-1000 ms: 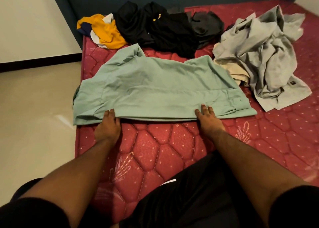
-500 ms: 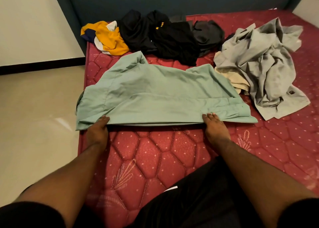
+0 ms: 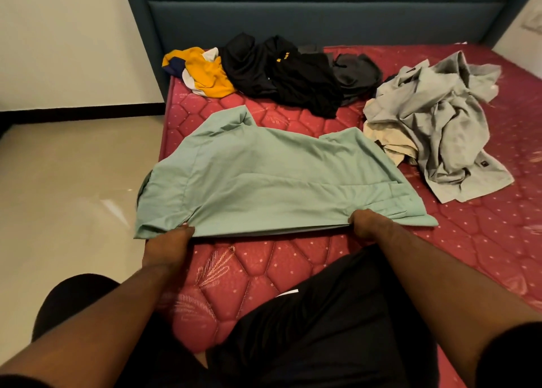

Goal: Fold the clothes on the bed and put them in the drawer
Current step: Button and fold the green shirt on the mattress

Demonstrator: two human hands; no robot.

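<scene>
Green shirt (image 3: 264,182) lies crosswise, collar seemingly left.

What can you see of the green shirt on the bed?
The green shirt is pale mint, of thin woven-looking cloth, spread flat and sideways on the red mattress, collar at the left, a button placket at the right. The left hand and right hand pinch its near edge, lifting it slightly.

Home bedroom. Indicated by: bed with bare red quilted mattress (image 3: 293,270), padded teal headboard (image 3: 308,15), loose clothes heaped on mattress (image 3: 293,70), plain white wall (image 3: 67,35) with dark skirting, glossy beige tiled floor (image 3: 58,197).
</scene>
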